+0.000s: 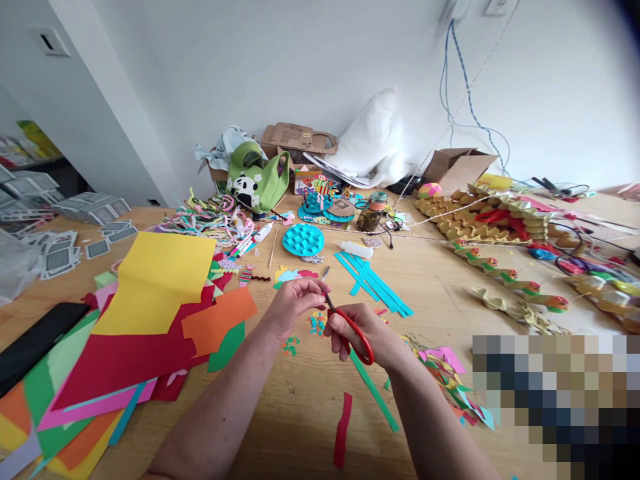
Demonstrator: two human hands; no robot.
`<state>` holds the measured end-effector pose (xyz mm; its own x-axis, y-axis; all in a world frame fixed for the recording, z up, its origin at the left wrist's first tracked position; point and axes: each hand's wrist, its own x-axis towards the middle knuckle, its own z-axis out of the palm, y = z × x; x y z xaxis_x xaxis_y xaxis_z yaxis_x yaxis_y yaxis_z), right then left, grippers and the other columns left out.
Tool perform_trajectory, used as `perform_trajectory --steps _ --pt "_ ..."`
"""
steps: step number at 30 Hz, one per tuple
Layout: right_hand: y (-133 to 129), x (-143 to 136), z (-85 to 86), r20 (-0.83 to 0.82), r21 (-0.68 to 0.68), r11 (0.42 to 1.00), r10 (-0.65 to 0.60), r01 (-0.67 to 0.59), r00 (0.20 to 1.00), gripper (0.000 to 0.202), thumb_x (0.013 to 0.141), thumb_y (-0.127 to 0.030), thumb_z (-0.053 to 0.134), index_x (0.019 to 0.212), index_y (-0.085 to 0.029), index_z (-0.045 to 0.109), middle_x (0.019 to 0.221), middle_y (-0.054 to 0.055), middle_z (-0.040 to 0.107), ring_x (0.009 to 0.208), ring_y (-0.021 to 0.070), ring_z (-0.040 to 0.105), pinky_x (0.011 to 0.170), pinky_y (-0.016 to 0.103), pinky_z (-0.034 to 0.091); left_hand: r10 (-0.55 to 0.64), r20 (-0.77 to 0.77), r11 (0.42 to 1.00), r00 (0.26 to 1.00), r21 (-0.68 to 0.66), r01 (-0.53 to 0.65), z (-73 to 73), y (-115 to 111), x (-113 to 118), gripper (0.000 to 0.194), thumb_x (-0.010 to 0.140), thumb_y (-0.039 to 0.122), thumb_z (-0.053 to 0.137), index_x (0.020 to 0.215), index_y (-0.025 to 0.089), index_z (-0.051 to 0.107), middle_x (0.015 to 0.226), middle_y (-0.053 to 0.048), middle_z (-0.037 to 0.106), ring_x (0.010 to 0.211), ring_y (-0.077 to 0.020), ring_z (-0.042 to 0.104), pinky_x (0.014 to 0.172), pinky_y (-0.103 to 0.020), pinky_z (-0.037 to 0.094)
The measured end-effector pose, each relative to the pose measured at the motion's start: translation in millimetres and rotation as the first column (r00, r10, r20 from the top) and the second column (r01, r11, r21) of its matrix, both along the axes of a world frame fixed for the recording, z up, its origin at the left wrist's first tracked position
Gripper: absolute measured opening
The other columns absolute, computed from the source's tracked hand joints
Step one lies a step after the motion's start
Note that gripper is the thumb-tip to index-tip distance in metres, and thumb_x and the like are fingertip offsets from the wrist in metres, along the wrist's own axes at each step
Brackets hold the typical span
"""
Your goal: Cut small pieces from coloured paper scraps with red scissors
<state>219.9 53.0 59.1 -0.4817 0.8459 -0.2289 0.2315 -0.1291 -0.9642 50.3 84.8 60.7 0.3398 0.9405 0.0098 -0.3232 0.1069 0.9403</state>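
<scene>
My right hand [367, 327] grips a pair of scissors [364, 345] by the red handles, with the blades pointing away from me. The fingers of my left hand [295, 303] pinch together beside the blades; whatever is between them is too small to make out. Beneath the hands lie little cut paper bits [317, 324] in blue and orange, and green bits [291, 346] just to the left. A green paper strip [375, 393] runs below my right hand, and a red strip [343, 430] lies nearer me. Blue paper strips [375, 285] rest beyond the hands.
Coloured paper sheets [155, 280] pile up at left beside a black phone-like object [40, 340]. A blue scalloped disc [303, 240], white bottle [357, 250] and lidded jar [371, 212] stand further back. Egg cartons [470, 217] and paper scraps [450, 380] occupy the right.
</scene>
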Motion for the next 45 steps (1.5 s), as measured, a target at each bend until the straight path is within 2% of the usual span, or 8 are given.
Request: perform_trajectory --steps 8,15,24,31,45 --pt "-1.2 1.6 -1.0 0.028 -0.048 0.999 -0.022 0.023 0.999 0.057 0.076 -0.070 0.056 0.072 -0.013 0.059 0.051 0.001 0.060 0.039 0.0105 0.056 0.035 0.017 0.033 -0.016 -0.010 1.000 1.000 0.008 0.016 -1.2 0.1 -1.6 0.010 0.064 0.017 0.067 0.059 0.011 0.061 0.091 -0.007 0.061 0.075 -0.0132 0.057 0.069 -0.027 0.048" --pt "-0.7 0.3 1.1 0.028 0.006 0.999 -0.052 0.052 0.998 0.059 0.076 -0.071 0.053 0.071 -0.013 0.059 0.051 0.002 0.061 0.039 0.0101 0.056 0.035 0.017 0.034 -0.025 -0.014 0.999 1.000 0.031 0.026 -1.7 1.1 -0.5 0.010 0.064 0.019 0.072 0.063 0.011 0.066 0.092 -0.009 0.061 0.085 -0.0170 0.057 0.070 -0.027 0.049" --pt "-0.6 -1.5 1.1 0.049 -0.002 0.997 -0.072 0.072 0.996 0.059 0.076 -0.072 0.053 0.071 -0.013 0.059 0.051 0.002 0.060 0.038 0.0106 0.056 0.033 0.016 0.031 0.042 0.011 0.999 0.999 -0.022 -0.042 -5.3 1.5 2.1 0.014 0.065 0.022 0.073 0.064 0.011 0.065 0.092 -0.008 0.061 0.075 -0.0146 0.058 0.069 -0.029 0.049" --pt "0.3 -1.0 0.1 0.022 0.007 0.999 -0.054 0.054 0.998 0.060 0.074 -0.073 0.054 0.070 -0.013 0.057 0.053 0.003 0.061 0.040 0.0106 0.056 0.035 0.017 0.034 0.033 -0.001 0.999 0.999 -0.011 -0.033 -5.7 1.9 1.8 0.013 0.065 0.022 0.072 0.064 0.011 0.065 0.091 -0.007 0.061 0.075 -0.0140 0.057 0.069 -0.028 0.048" --pt "-0.6 -1.3 0.6 0.056 -0.025 0.997 -0.070 0.071 0.996 0.057 0.076 -0.070 0.055 0.069 -0.013 0.058 0.049 0.001 0.059 0.038 0.0095 0.055 0.033 0.015 0.031 0.014 -0.017 1.000 1.000 0.010 -0.014 -3.7 1.7 -0.9 0.010 0.067 0.020 0.069 0.064 0.012 0.065 0.092 -0.007 0.062 0.081 -0.0151 0.058 0.070 -0.027 0.048"
